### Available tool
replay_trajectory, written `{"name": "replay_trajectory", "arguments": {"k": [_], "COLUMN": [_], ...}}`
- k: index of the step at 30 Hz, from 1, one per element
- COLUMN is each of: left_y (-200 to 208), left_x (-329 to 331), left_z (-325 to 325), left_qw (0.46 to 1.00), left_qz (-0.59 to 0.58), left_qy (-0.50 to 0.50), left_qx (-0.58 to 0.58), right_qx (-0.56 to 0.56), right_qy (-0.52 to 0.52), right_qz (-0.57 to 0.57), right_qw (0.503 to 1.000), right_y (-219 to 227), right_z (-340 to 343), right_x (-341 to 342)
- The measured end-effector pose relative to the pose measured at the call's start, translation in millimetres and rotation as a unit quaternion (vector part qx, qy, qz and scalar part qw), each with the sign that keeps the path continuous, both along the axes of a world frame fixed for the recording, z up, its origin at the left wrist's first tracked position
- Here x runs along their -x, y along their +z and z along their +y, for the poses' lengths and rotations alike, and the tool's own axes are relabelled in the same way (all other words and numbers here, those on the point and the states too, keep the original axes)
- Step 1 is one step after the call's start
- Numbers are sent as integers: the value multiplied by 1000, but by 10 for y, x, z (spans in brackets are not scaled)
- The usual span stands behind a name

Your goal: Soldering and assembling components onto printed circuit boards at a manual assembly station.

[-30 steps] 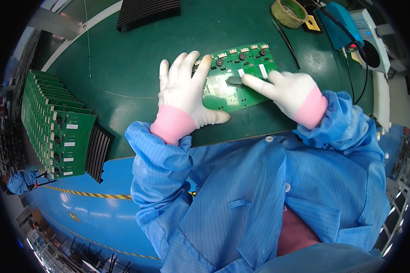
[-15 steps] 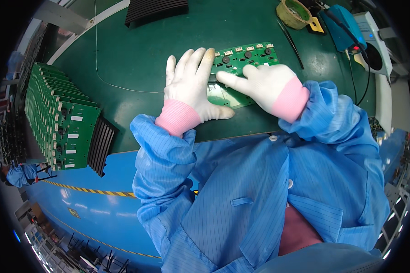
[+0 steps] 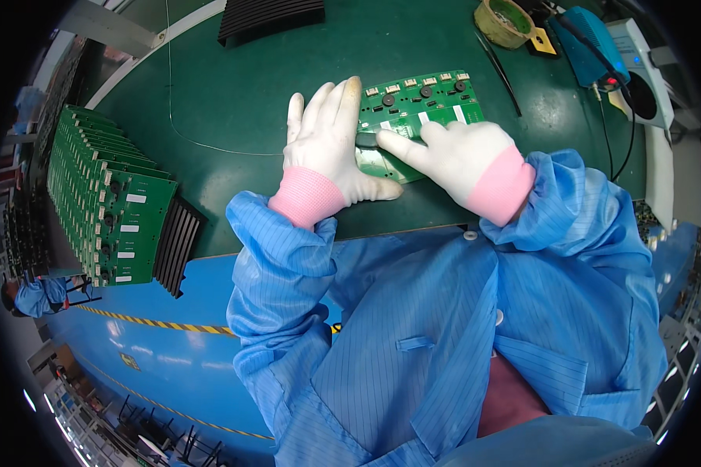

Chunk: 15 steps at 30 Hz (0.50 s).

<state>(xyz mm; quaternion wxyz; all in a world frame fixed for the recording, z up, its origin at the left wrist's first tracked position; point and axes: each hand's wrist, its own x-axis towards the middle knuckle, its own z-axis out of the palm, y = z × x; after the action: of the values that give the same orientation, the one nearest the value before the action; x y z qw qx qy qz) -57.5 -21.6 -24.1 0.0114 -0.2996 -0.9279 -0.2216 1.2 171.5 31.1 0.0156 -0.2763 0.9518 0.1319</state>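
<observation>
Left, a row of upright green boards [image 3: 136,214], too overlapped for us to count. Our left hand [image 3: 323,144], spread wide, covers one circuit board's [image 3: 407,113] left end; its long axis runs left-right on the table [image 3: 241,86], three buzzers [image 3: 425,92] showing. Our right hand [image 3: 463,159] holds one dark tool [image 3: 365,140] against it. Far right: one pair of tweezers [image 3: 499,71], one blue box [image 3: 575,61].

vs 1.0 s ago: right hand [image 3: 469,159] shifted toward 9 o'clock across board [image 3: 403,124], with dark block [image 3: 366,140] now just beside left hand [image 3: 325,140] | vs 0.5 s ago: right hand nudged toward 6 o'clock; 3 white labels [image 3: 424,118], mostly covered then, show at its 12 o'clock side
</observation>
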Motion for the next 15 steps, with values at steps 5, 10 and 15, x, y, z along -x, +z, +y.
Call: {"name": "replay_trajectory", "arguments": {"k": [5,10,15], "left_y": [4,0,-22], "left_x": [-3,-5,0], "left_z": [-13,-19,-11], "left_qw": [1000,1000,1000], "left_qz": [-5,-2,3], "left_qy": [0,1,-3], "left_qx": [-5,-4,-5], "right_qx": [7,10,6], "right_qy": [-13,-20,-18], "right_qz": [9,-9,-27], "right_qw": [1000,1000,999], "right_y": [-44,-12,6], "right_z": [-64,-83,-47], "right_x": [80,43,-92]}}
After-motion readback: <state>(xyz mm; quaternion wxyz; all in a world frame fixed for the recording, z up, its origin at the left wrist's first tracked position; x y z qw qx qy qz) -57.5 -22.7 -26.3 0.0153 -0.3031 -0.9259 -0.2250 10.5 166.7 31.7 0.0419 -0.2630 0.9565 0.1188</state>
